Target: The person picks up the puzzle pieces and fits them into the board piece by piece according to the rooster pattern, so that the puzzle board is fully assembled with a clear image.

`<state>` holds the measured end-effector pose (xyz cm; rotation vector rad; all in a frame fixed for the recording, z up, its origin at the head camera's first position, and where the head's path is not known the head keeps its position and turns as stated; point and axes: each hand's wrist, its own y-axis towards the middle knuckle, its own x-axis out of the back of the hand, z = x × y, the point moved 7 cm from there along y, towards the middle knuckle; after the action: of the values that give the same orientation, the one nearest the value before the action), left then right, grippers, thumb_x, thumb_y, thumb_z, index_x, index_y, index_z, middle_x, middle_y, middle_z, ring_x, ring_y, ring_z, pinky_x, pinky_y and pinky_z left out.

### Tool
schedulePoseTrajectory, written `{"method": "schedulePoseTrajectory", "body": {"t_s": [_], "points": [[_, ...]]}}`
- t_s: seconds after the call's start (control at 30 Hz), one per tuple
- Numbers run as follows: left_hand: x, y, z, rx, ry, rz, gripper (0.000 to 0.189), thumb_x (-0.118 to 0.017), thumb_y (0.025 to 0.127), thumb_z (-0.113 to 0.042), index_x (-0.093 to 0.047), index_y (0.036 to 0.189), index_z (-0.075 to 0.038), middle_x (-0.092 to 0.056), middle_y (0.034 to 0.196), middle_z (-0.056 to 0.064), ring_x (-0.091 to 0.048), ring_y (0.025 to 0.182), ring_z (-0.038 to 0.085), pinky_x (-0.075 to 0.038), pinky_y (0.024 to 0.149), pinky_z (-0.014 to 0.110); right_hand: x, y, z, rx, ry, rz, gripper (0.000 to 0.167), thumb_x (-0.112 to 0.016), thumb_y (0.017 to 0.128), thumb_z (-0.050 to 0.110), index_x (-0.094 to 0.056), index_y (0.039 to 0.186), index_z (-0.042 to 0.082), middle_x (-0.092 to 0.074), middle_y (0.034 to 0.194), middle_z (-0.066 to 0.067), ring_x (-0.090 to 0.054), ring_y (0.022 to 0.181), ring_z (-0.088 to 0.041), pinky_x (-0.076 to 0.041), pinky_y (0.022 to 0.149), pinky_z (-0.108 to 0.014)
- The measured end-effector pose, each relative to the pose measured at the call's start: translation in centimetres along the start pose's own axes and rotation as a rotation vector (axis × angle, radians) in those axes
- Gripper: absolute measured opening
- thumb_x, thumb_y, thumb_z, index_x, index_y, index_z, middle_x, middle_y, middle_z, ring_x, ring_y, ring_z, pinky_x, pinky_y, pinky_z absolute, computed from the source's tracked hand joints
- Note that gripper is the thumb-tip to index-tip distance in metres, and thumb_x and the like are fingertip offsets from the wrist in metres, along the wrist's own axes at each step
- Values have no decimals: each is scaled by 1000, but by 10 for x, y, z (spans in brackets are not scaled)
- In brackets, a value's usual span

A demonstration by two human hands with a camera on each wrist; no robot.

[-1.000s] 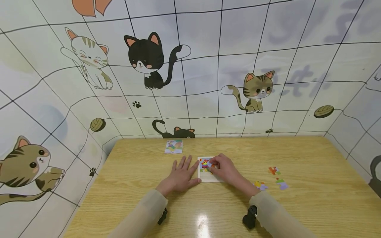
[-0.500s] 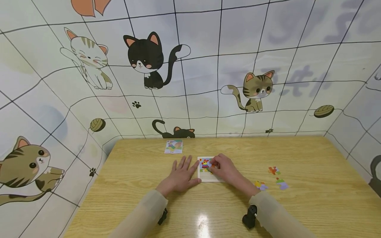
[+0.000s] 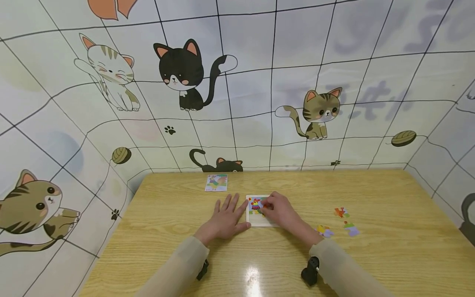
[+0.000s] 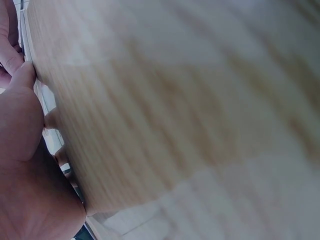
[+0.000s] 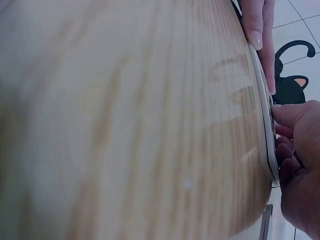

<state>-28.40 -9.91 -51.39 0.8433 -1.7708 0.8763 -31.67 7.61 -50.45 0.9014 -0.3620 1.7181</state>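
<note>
1. A pale wall (image 3: 256, 82) printed with cartoon cats, yarn balls and paw prints rises beyond your fingertips.
2. A wood-grain table (image 3: 167, 218) spreads beneath and around your fingers, light glinting off it on your near side.
3. Beige sleeves cover your forearms, behind the fingers; a black device (image 3: 310, 272) sits at the right cuff.
4. Your left hand (image 3: 224, 220) lies palm down, fingers straight and splayed, grasping nothing; index fingertip and thumb touch the tray's left edge.
5. Your right hand (image 3: 279, 211) bends over the tray's right part, fingers curled toward the thumb; whether they grasp a piece cannot be told, as the hand hides the spot.
6. The pale-rimmed tray (image 3: 261, 221) lies between your two sets of fingers, its strip nearest you bare.
7. A printed card (image 3: 216, 182) lies beyond your left fingertips, near the table's far edge.
8. The colourful puzzle (image 3: 255, 204) shows in the tray, just left of your right fingertips.
9. Loose pieces lie right of your right fingers: yellow (image 3: 322, 230) beside the forearm, green-and-lavender (image 3: 351, 229) and orange (image 3: 339, 212) farther out.
</note>
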Motion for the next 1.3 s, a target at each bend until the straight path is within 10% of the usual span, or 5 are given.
{"method": "schedulePoseTrajectory", "body": {"t_s": [0.67, 0.97, 1.3], "points": [[-11, 7, 7, 0, 7, 0, 79, -42, 104, -61, -16, 167, -20, 1, 171, 17, 4, 155, 41, -1, 117, 68, 10, -3, -3, -5, 68, 85, 20, -74, 95, 11, -77, 110, -1, -61, 91, 0, -53, 78, -13, -47, 69, -28], [-4, 0, -3, -15, -11, -6, 78, -45, 105, -57, -20, 166, -16, -4, 170, 20, -1, 155, 43, -4, 117, 69, 69, -19, -46, -115, 196, 83, 28, -67, 101, 14, -71, 124, -2, -71, 111, -10, -65, 98, -24, -54, 80, -37], [-5, 1, 2, -19, -6, -1, 78, -44, 105, -57, -17, 166, -16, 0, 170, 20, 3, 155, 43, -1, 117, 69, 134, -54, -93, -177, 178, 82, 35, -68, 101, 19, -67, 126, -5, -71, 108, -13, -63, 81, -19, -53, 63, -31]]}}
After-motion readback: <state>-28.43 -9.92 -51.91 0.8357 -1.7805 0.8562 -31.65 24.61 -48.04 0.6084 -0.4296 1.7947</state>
